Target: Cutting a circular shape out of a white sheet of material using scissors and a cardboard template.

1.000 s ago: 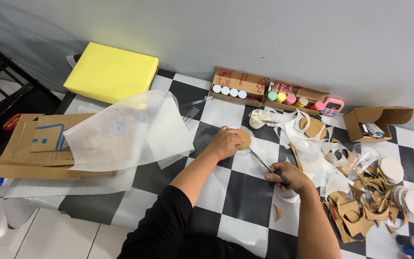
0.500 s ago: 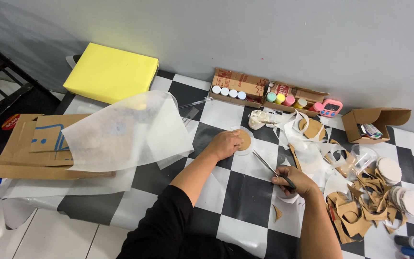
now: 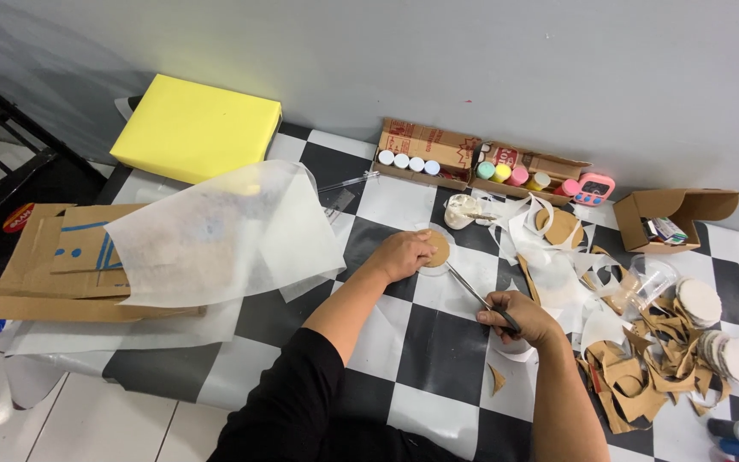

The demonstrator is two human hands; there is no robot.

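Observation:
My left hand [image 3: 402, 254] rests flat on a round brown cardboard disc [image 3: 440, 249] that lies on a checkered black-and-white table [image 3: 438, 342]. My right hand [image 3: 519, 316] grips a long thin metal tool [image 3: 470, 291] whose tip points up-left toward the disc's edge. Under that hand sits a small white cup [image 3: 515, 349], mostly hidden by the fingers.
Cardboard scraps [image 3: 635, 385] and white round discs [image 3: 699, 301] pile at the right. Two trays of paint pots [image 3: 408, 160] and a small open box [image 3: 665, 218] stand at the back. Translucent paper [image 3: 215, 235], flat cardboard [image 3: 44, 265] and a yellow block [image 3: 194, 128] lie left.
My right hand with the tool has shifted slightly down and right over the white cup. The left hand stays on the disc.

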